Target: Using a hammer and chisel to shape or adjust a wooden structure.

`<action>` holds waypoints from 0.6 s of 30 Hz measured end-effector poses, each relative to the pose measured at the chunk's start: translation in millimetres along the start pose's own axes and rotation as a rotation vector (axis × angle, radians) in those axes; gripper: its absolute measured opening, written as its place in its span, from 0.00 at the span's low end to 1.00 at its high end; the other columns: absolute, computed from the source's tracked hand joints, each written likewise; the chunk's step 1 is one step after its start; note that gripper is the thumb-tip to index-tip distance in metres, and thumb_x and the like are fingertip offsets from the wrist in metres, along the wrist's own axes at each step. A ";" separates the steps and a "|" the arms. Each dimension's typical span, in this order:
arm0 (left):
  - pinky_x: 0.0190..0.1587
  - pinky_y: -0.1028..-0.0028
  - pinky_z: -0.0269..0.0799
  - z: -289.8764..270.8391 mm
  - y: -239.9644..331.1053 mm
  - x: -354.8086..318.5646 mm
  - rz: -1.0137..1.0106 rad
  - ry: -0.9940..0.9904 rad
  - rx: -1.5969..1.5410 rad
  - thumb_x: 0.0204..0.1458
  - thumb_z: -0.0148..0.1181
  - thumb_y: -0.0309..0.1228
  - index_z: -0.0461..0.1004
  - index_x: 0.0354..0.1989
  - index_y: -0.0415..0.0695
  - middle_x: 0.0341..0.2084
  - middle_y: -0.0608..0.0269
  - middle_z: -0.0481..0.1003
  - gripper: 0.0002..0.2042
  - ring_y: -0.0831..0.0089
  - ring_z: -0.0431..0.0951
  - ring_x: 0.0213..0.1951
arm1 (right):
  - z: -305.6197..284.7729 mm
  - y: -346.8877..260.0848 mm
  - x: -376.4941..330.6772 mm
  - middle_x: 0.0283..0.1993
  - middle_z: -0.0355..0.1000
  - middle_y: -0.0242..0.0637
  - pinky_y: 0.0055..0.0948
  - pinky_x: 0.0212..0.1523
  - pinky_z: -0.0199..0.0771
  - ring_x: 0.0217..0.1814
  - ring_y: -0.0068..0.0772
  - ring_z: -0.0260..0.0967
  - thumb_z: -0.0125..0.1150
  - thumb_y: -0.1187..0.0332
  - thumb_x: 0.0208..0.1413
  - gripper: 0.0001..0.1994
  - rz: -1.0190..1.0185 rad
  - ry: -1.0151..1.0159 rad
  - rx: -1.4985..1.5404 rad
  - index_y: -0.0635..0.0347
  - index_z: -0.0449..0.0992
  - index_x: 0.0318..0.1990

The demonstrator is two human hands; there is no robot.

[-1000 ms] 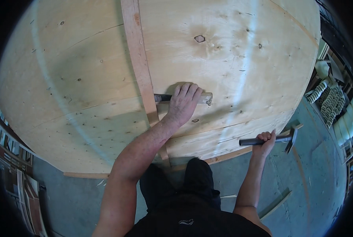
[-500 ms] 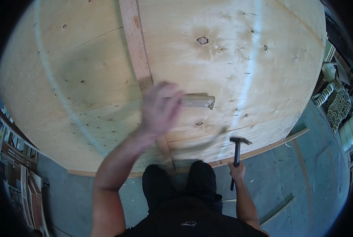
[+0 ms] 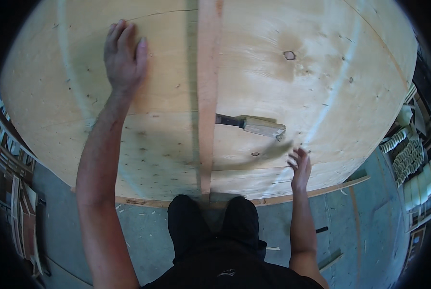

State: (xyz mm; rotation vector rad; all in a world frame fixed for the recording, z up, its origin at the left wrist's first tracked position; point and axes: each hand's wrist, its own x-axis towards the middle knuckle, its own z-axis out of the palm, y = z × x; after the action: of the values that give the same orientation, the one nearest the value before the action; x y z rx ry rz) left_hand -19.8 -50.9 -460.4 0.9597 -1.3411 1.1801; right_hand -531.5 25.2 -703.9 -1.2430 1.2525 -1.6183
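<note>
Large pale plywood sheet (image 3: 283, 91) fills the frame above a grey-green floor (image 3: 369, 226). Chisel (image 3: 251, 125) at centre right: dark blade tucked under a vertical wood strip (image 3: 208, 96), pale wooden handle lying flat. Right hand (image 3: 299, 166) just below the handle, fingers spread, holding nothing. Left hand (image 3: 125, 55), upper left, pressed flat on the sheet.

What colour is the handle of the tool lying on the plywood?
Pale wood, with a dark blade, on the chisel; head view shows it.
</note>
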 end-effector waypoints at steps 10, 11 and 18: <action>0.56 0.60 0.67 2.4 -3.4 5.6 0.032 0.285 -0.149 0.55 0.59 0.33 0.74 0.48 0.41 0.51 0.52 0.72 0.15 0.55 0.71 0.55 | 111.6 -84.2 47.3 0.32 0.73 0.35 0.26 0.22 0.78 0.27 0.27 0.74 0.54 0.50 0.61 0.18 0.139 0.050 -0.059 0.59 0.74 0.39; 0.52 0.60 0.70 15.1 -17.2 3.7 0.105 0.494 -0.152 0.53 0.60 0.33 0.74 0.46 0.41 0.48 0.51 0.73 0.14 0.57 0.73 0.53 | 110.4 -91.3 50.3 0.30 0.73 0.35 0.25 0.22 0.77 0.25 0.27 0.73 0.55 0.53 0.61 0.17 0.123 -0.066 -0.174 0.60 0.73 0.38; 0.59 0.57 0.63 -4.7 -4.4 -6.5 -0.091 0.143 -0.178 0.52 0.59 0.32 0.73 0.46 0.41 0.53 0.52 0.69 0.14 0.55 0.66 0.61 | 119.7 -122.3 24.7 0.20 0.67 0.32 0.22 0.15 0.58 0.17 0.22 0.62 0.56 0.55 0.61 0.18 0.101 0.008 -0.545 0.62 0.75 0.30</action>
State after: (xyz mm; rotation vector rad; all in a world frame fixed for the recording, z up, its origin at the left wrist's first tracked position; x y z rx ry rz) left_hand -13.9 -47.6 -466.4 0.7856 -1.2518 1.0229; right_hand -421.3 2.7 -572.5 -1.4596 1.8053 -1.2467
